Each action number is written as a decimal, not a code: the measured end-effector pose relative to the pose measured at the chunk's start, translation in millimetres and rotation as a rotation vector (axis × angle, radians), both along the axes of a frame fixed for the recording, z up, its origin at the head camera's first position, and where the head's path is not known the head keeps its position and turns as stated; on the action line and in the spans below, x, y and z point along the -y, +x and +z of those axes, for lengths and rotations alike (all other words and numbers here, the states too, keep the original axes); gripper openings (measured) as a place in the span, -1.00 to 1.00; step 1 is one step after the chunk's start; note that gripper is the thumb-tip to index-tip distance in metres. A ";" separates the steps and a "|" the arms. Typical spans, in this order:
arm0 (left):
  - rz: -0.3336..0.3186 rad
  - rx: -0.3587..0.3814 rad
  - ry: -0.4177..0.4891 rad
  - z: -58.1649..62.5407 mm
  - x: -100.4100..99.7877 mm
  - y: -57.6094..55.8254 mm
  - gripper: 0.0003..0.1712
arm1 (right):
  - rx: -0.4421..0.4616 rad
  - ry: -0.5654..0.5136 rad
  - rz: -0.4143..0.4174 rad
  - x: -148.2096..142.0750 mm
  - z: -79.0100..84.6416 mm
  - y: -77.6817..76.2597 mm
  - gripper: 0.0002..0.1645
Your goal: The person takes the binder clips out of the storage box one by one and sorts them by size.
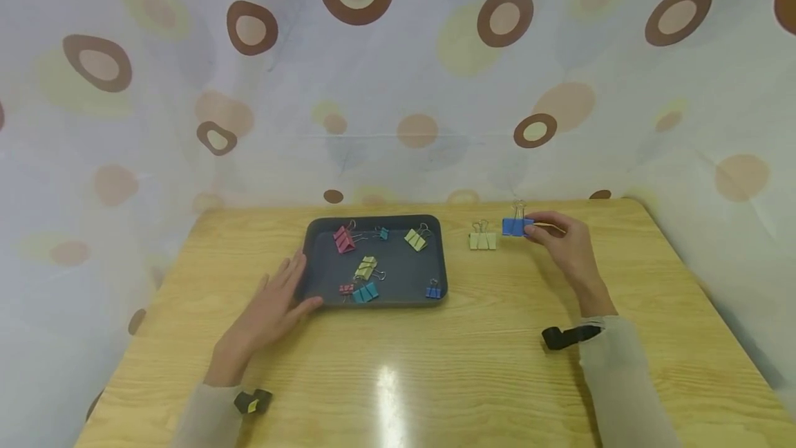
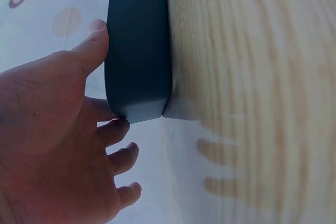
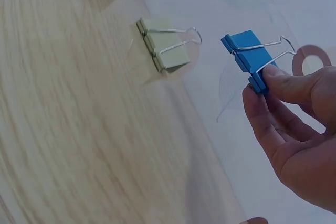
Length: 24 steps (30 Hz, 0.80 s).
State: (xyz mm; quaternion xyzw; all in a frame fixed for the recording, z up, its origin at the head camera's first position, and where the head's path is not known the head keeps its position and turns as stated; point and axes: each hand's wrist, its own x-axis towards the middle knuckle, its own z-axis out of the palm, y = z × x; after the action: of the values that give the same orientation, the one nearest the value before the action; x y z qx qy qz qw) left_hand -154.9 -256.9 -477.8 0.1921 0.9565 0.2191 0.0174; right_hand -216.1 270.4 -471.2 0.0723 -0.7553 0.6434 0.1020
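My right hand (image 1: 569, 251) pinches a large blue binder clip (image 1: 513, 228) by its right end, between thumb and fingers. Its wire handles point up and away. In the right wrist view that blue clip (image 3: 247, 55) appears raised off the tabletop. Just left of it stands a pale yellow binder clip (image 1: 482, 242) on the table. My left hand (image 1: 264, 313) touches the front left corner of a dark grey tray (image 1: 404, 289), its fingers along the left side and thumb at the front wall. The left wrist view shows the thumb against the tray's wall (image 2: 137, 45).
Inside the tray lie a red clip (image 1: 344, 240), a small teal clip (image 1: 383, 234), yellow clips (image 1: 416, 240) (image 1: 365, 268), a small pink clip (image 1: 346, 290), a larger teal clip (image 1: 365, 293) and a small blue clip (image 1: 433, 292). A patterned curtain (image 1: 373, 171) hangs behind the wooden table (image 1: 472, 365).
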 end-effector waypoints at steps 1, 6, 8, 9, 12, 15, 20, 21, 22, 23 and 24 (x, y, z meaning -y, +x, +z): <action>0.000 -0.002 0.000 0.8 -0.3 0.0 0.02 | 0.005 -0.014 -0.004 -2.2 -1.7 -0.5 -0.61; 0.000 0.000 0.004 4.3 -1.4 0.8 0.01 | 0.031 -0.091 0.001 -9.8 -9.0 -2.6 -0.63; 0.001 -0.004 0.006 5.0 -1.7 1.3 0.01 | 0.048 -0.099 -0.006 -12.6 -12.0 -3.4 -0.62; 0.001 -0.007 0.006 5.2 -2.0 1.3 0.01 | 0.060 -0.082 -0.017 -14.1 -13.7 -3.8 -0.62; 0.000 -0.014 0.008 4.8 -2.5 0.8 0.01 | 0.100 0.015 -0.059 -18.5 -18.7 -3.6 -0.62; -0.001 -0.007 -0.002 3.2 -2.3 0.1 0.02 | 0.139 0.123 -0.092 -21.0 -23.4 -2.6 -0.60; 0.005 0.004 -0.007 -0.3 -0.5 -0.5 0.04 | 0.149 0.240 -0.149 -19.3 -26.8 -3.6 -0.61; 0.004 0.001 -0.002 -0.5 -0.2 -0.5 0.04 | 0.149 0.261 -0.163 -19.1 -26.9 -4.2 -0.62; 0.004 0.001 0.001 -0.3 -0.2 -0.5 0.04 | 0.150 0.277 -0.174 -18.8 -27.1 -4.8 -0.62; 0.005 -0.001 0.003 -0.1 -0.1 -0.4 0.04 | 0.151 0.291 -0.184 -18.7 -27.1 -5.3 -0.62; 0.006 -0.002 0.005 0.5 -0.2 -0.1 0.04 | 0.153 0.291 -0.186 -19.0 -27.3 -5.8 -0.62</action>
State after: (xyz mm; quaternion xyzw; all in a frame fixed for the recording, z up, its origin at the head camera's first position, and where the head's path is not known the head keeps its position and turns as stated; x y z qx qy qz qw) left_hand -155.0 -256.7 -477.3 0.1893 0.9566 0.2211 0.0155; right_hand -221.9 289.4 -498.5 -0.0331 -0.8493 0.5188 0.0919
